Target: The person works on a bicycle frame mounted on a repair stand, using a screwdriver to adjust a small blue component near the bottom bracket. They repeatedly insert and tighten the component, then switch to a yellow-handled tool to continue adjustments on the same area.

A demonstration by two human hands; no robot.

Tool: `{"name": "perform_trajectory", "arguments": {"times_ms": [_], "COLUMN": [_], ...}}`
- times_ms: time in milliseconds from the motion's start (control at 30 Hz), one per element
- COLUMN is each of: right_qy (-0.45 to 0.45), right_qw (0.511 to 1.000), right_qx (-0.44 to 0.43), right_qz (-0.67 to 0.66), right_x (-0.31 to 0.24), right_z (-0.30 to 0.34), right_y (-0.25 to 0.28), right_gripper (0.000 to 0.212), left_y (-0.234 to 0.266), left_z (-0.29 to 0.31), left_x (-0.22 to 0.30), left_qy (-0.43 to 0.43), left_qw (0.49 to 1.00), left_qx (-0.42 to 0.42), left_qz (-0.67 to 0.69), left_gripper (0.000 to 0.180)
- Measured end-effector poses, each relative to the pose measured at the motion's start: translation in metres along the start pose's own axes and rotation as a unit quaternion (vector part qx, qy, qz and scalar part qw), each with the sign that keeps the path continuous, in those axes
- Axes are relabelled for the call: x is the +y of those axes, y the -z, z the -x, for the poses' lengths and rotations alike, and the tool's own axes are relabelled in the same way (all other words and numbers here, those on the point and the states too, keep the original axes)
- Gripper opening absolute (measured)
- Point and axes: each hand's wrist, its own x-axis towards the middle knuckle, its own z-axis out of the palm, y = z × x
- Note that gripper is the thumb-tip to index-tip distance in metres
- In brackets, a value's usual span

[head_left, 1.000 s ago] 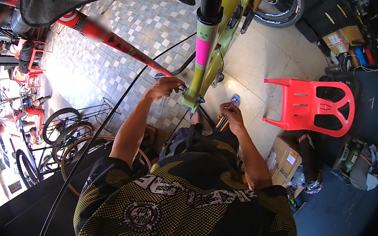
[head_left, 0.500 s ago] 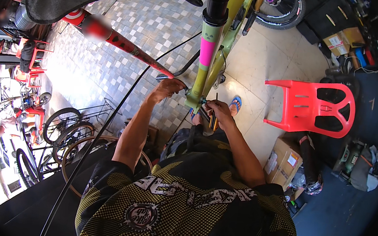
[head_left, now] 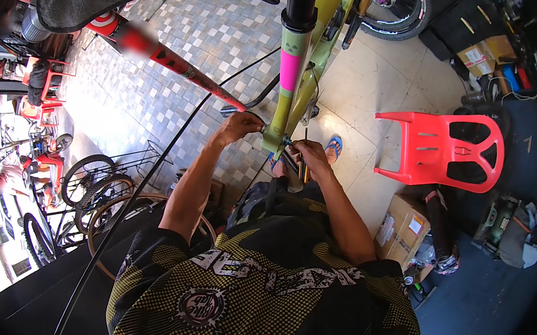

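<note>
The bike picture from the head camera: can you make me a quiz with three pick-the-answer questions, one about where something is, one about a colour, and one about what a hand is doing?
1. Where is the plastic chair?
A. To the person's right of the bike frame
B. Hanging from the ceiling
C. On the person's lap

2. What colour is the band around the frame tube?
A. Blue
B. Pink
C. White

3. What is the right hand doing?
A. Lying flat on the floor
B. Waving overhead
C. Gripping thin tools at the frame's end

Answers: 1 A, the red chair stands on the floor to the right. 2 B, a bright pink band wraps the green tube. 3 C, its fingers close around slim tools beside the left hand.
</note>
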Motion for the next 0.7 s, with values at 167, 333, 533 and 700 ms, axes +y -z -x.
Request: {"name": "perform_trajectory", "arguments": {"times_ms": [167,333,533,700], "right_qy": [0.04,0.14,0.223,0.243], "right_qw": [0.997,0.964,0.918,0.931], "right_qx": [-0.021,0.064,0.115,0.093], "right_qz": [0.061,0.217,0.306,0.255], "right_x": [0.0,-0.006,-0.006,-0.007], "right_z": [-0.007,-0.002,0.005,0.01], "right_y": [0.001,-0.004,-0.008,-0.008], "right_gripper": [0.022,0.026,0.027,0.024], "left_y": [0.0,-0.008,-0.008,0.001], "left_z": [0.002,0.004,-0.008,-0.007], "left_x": [0.007,0.011,-0.001,-0.018], "left_qy": [0.022,0.017,0.123,-0.045], "left_qw": [1.0,0.997,0.985,0.989], "left_qx": [0.001,0.028,-0.019,-0.054], "left_qz": [-0.019,-0.073,-0.116,-0.132], "left_gripper": [0.023,0.024,0.033,0.03]}}
